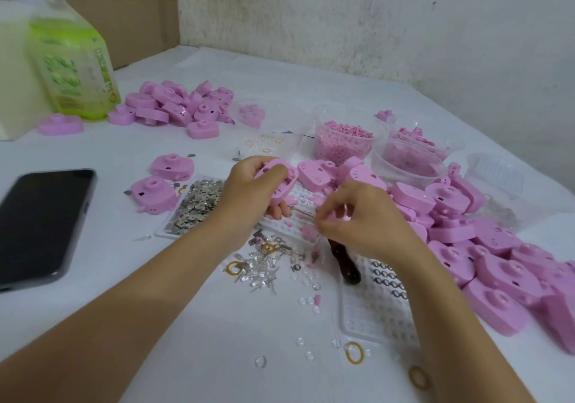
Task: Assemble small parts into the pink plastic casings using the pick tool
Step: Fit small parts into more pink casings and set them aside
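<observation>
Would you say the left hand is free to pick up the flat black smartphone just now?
Probably not yet: the left hand grips a pink plastic casing, so its fingers are occupied. The flat black smartphone itself lies uncovered on that hand's side.

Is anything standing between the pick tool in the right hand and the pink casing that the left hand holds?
Nothing visible does. The pick tool reaches from the right hand toward the pink casing in the left hand; only a white tray lies beneath.
</observation>
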